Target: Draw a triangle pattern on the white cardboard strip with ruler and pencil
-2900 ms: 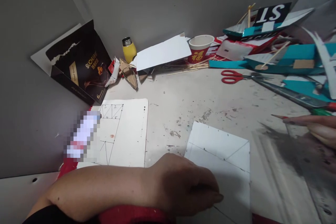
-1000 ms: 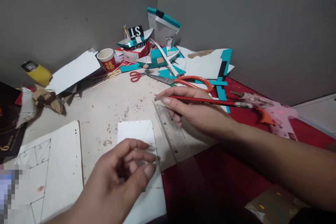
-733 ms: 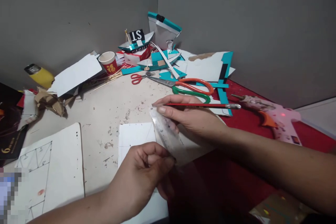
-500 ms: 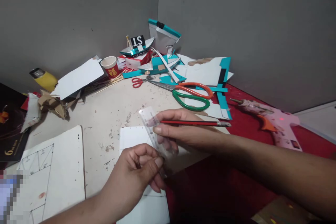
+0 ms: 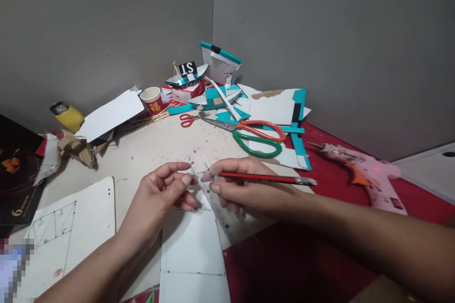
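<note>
Brings the left hand (image 5: pixel 159 189) up, from the lower part of the clear plastic ruler (image 5: pixel 215 201) half a second ago to just beside its upper end. Keeps the grip there partly wide, with fingers softly curled; cannot tell if touching the ruler. With the right hand (image 5: pixel 249 190), holds the ruler between thumb and fingers, together with a thin red-and-black pencil (image 5: pixel 263 178). Keeps the ruler slanted over the right edge of a white paper sheet with drawn lines (image 5: pixel 192 253), on the beige counter (image 5: pixel 156 144). Beyond the right hand, has big metal scissors with orange and green handles (image 5: pixel 232 127).
</note>
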The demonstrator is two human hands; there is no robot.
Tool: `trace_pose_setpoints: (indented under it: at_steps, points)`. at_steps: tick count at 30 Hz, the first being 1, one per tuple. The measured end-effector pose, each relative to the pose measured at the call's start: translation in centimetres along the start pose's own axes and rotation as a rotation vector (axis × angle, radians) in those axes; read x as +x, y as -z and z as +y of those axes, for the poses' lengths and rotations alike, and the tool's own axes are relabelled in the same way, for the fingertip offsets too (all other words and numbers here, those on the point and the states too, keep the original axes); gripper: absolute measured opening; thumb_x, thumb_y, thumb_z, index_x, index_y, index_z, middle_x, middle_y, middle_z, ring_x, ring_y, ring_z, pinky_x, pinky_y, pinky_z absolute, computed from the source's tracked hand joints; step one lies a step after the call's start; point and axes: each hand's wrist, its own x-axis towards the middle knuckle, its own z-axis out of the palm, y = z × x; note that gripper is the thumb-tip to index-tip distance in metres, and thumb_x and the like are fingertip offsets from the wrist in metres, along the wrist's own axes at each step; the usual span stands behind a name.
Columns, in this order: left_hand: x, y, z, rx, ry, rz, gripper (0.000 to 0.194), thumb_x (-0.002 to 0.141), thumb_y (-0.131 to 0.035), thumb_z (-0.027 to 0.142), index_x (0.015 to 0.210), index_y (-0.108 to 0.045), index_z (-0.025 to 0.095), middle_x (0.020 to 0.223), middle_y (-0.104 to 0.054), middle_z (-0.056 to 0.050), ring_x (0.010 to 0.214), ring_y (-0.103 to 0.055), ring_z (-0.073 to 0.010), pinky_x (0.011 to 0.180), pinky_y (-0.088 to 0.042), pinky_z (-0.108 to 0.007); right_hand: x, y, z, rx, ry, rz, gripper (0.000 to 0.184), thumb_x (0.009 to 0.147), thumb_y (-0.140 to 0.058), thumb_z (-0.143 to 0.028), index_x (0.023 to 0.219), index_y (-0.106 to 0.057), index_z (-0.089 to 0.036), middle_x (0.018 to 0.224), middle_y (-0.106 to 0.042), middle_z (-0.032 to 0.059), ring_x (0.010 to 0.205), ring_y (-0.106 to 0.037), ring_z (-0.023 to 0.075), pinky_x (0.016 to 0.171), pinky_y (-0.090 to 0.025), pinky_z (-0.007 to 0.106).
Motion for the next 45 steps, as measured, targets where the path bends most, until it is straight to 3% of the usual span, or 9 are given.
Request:
trace_pose_setpoints:
  at_steps: [6,15,19,23,26,29,36,40,45]
  points:
    - [0.5,-0.3,0.3,-0.001,0.023,-0.091,0.027,0.073,-0.084,0.034,0.078,-0.068,0.013,0.058,-0.068,-0.001,0.049,-0.061,-0.0080,0.051,-0.051,-0.016,-0.3,-0.3,-0.4,0.022,-0.003,0.013,0.013,0.076,-0.064,-0.014,0.088,-0.065,-0.019,0.048,-0.054,-0.0082,0.036,-0.044,0.0055,0.037,-0.039,0.016]
    - [0.8,0.3,0.6,0.043,-0.014,-0.005,0.025,0.075,-0.082,0.029,0.090,-0.071,0.012,0.077,-0.075,-0.005,0.056,-0.066,-0.0101,0.053,-0.055,-0.018,0.2,0.1,0.0,0.072,0.099,0.129,0.015,0.081,-0.064,-0.026,0.094,-0.064,-0.018,0.054,-0.058,-0.0054,0.040,-0.048,0.0058,0.036,-0.039,0.014]
    - [0.7,1.1,1.1,0.159,-0.149,0.067,0.020,0.076,-0.081,0.031,0.084,-0.072,0.015,0.070,-0.071,-0.001,0.056,-0.065,-0.0089,0.055,-0.053,-0.016,0.5,0.7,0.6,0.033,0.139,0.136,0.015,0.085,-0.062,-0.034,0.089,-0.061,-0.019,0.053,-0.055,-0.0060,0.042,-0.047,0.0061,0.039,-0.038,0.015]
    - [1.0,2.1,2.0,0.324,-0.311,0.140,0.025,0.078,-0.080,0.033,0.098,-0.071,0.020,0.086,-0.070,0.001,0.063,-0.061,-0.0070,0.053,-0.049,-0.013,0.4,1.0,0.3,-0.061,0.129,0.059,0.019,0.087,-0.060,-0.038,0.088,-0.061,-0.019,0.053,-0.053,-0.0061,0.041,-0.045,0.0069,0.039,-0.037,0.017]
    - [1.0,1.4,2.4,0.381,-0.295,0.087,0.028,0.082,-0.075,0.041,0.099,-0.066,0.021,0.065,-0.059,0.006,0.047,-0.050,-0.0061,0.042,-0.042,-0.015,0.0,0.6,-0.3,-0.132,0.125,0.136,0.012,0.082,-0.061,-0.030,0.084,-0.062,-0.018,0.050,-0.048,-0.0074,0.040,-0.040,0.0059,0.037,-0.031,0.016]
    - [0.8,-0.5,2.4,0.412,-0.203,0.001,0.035,0.083,-0.071,0.048,0.101,-0.057,0.021,0.055,-0.053,0.009,0.043,-0.052,-0.0100,0.042,-0.044,-0.019,-0.6,0.1,-0.3,-0.185,0.283,0.185,0.007,0.079,-0.060,-0.021,0.082,-0.065,-0.017,0.050,-0.044,-0.0078,0.043,-0.038,0.0052,0.039,-0.028,0.015]
    - [0.5,-3.2,1.9,0.473,-0.181,-0.123,0.026,0.087,-0.066,0.044,0.093,-0.057,0.021,0.061,-0.056,0.006,0.049,-0.054,-0.0109,0.045,-0.046,-0.020,-0.8,-1.2,1.1,-0.286,0.642,0.152,0.016,0.079,-0.052,-0.010,0.073,-0.064,-0.018,0.060,-0.057,-0.0049,0.051,-0.046,0.0059,0.049,-0.037,0.017]
    - [0.2,-2.8,2.5,0.417,-0.142,-0.126,0.017,0.091,-0.057,0.037,0.088,-0.058,0.020,0.059,-0.057,0.005,0.050,-0.055,-0.0102,0.046,-0.046,-0.018,-1.0,-0.9,0.9,-0.208,0.668,0.019,0.006,0.081,-0.062,-0.020,0.076,-0.061,-0.016,0.064,-0.058,-0.0031,0.055,-0.049,0.0073,0.053,-0.043,0.018]
    - [1.2,-1.3,2.9,0.249,-0.054,-0.109,0.012,0.085,-0.054,0.027,0.093,-0.059,0.020,0.058,-0.061,0.003,0.046,-0.058,-0.0149,0.041,-0.047,-0.023,-1.3,-0.9,0.7,-0.096,0.638,-0.211,0.022,0.083,-0.061,-0.016,0.104,-0.062,-0.014,0.087,-0.067,0.0034,0.071,-0.062,0.0107,0.066,-0.052,0.022]
